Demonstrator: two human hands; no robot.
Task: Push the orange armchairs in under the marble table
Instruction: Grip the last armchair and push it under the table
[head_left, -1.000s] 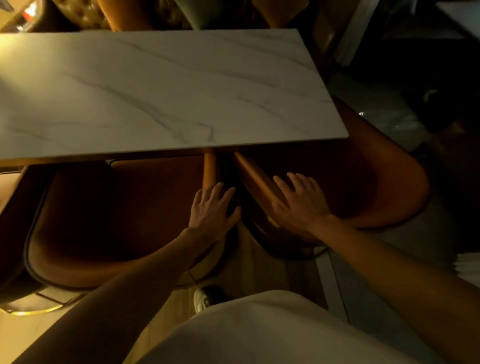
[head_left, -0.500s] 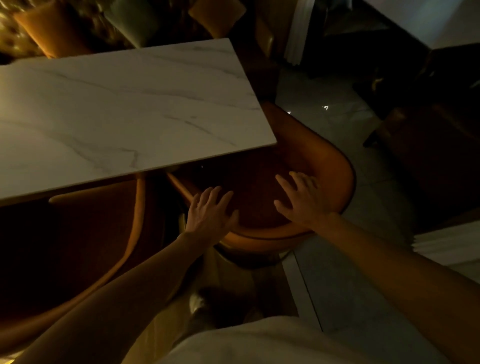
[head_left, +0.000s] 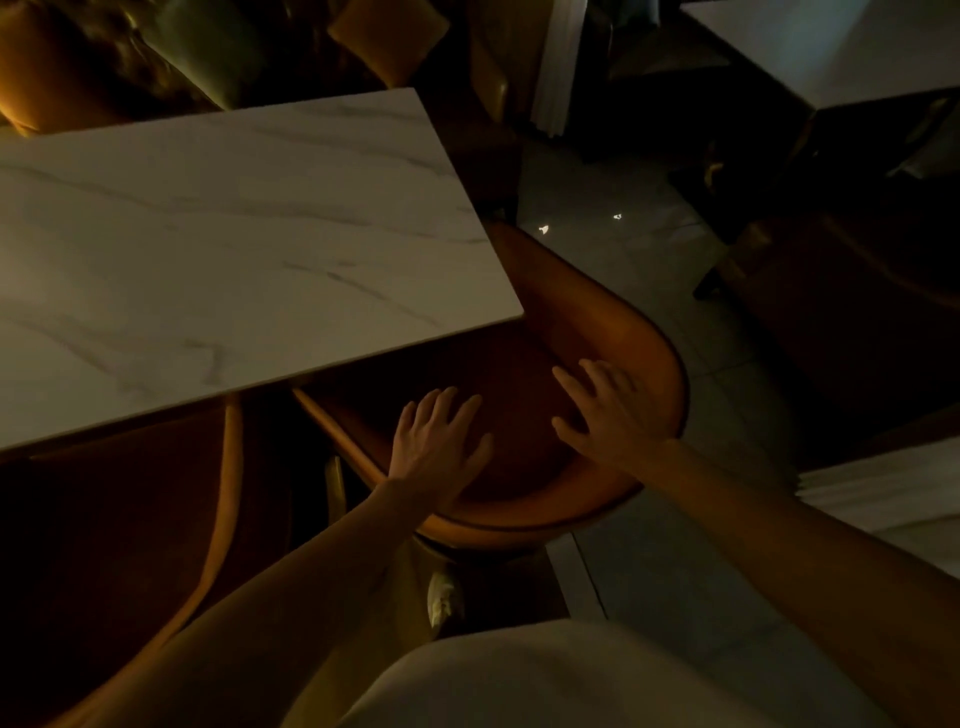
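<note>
The white marble table (head_left: 218, 249) fills the upper left. An orange armchair (head_left: 639, 332) sits at the table's near right corner, its front part hidden under the tabletop and its curved back facing me. My left hand (head_left: 436, 447) lies flat with spread fingers on the chair's back near its left side. My right hand (head_left: 608, 415) rests flat on the back at its right side, fingers spread. A second orange armchair (head_left: 218, 519) stands to the left, mostly in shadow and partly under the table.
Grey tiled floor (head_left: 649, 260) opens to the right of the chair. A dark chair (head_left: 841, 312) stands at the right, another white table (head_left: 841, 47) at the top right, a pale surface (head_left: 893, 493) at the right edge. Cushioned seats line the far side.
The view has swung right and both hands have moved from the gap between the two chairs onto the right armchair's back. My left hand left the left chair's edge.
</note>
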